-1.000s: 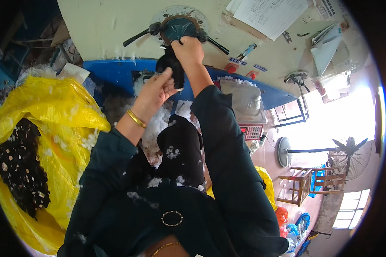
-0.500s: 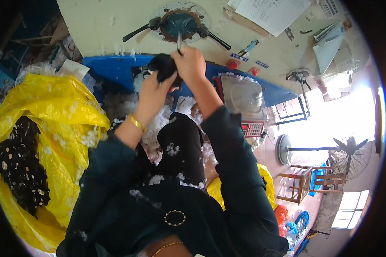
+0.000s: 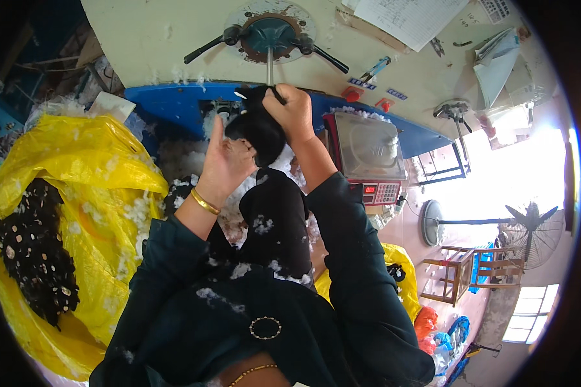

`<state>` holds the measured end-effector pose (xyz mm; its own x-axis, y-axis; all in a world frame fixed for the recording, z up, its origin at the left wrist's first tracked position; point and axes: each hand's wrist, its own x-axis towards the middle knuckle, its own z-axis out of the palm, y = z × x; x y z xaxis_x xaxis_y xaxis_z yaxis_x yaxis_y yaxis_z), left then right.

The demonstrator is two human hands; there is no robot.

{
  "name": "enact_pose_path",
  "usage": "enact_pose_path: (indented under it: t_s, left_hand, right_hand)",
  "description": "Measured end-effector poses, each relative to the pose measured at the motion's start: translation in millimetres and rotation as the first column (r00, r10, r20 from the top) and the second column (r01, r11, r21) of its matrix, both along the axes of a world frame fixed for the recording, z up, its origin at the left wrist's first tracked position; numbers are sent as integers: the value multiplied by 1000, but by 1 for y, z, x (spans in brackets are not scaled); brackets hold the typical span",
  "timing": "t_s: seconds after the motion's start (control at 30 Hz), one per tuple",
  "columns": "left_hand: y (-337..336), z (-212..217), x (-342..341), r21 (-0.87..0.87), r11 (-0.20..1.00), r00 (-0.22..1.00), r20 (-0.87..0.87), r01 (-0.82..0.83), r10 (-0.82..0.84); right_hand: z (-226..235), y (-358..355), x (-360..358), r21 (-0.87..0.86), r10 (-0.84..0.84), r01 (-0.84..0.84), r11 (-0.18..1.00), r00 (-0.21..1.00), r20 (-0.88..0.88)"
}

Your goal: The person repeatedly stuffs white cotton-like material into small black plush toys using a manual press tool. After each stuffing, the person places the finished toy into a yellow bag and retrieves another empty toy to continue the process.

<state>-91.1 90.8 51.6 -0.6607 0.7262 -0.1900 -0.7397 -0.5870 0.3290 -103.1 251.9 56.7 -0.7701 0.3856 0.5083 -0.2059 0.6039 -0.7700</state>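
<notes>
Yellow sack [image 3: 90, 145] and red-edged scale [image 3: 371, 145] either side of the hands [image 3: 293, 116]

Cream desk [image 3: 142, 39], beyond the right grip [image 3: 292, 115]. On it, to that grip's right: blue tool [image 3: 376, 68] nearest, white papers [image 3: 403, 19] farther, folded papers [image 3: 496, 68] farther still. White fluff [image 3: 201, 79] lies near the desk's edge, left of the grip.

Sack [image 3: 100, 151] left, tube [image 3: 270, 69] ahead, scale [image 3: 372, 149] right
</notes>
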Motion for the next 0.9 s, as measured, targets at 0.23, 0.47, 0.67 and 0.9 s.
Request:
enact_pose_path:
  t_s: [0.23,0.47,0.67,0.9]
  left_hand:
    - [19,-46,-18,-247,933,780,-623,-264,56]
    - [39,-49,-50,-131,766,219,-976,-630,13]
    - [22,-40,-16,-202,878,523,-850,-435,64]
    - [1,0,-7,-326,933,840,-541,-152,-52]
  right_hand:
    - [-22,15,-5,-231,218,-222,947,975,-43]
    - [-18,23,-30,-2,54,-54,999,993,-105]
    - [-9,4,3,-3,75,-75,997,993,-92]
    - [15,-12,11,59,-30,31,998,999,-22]
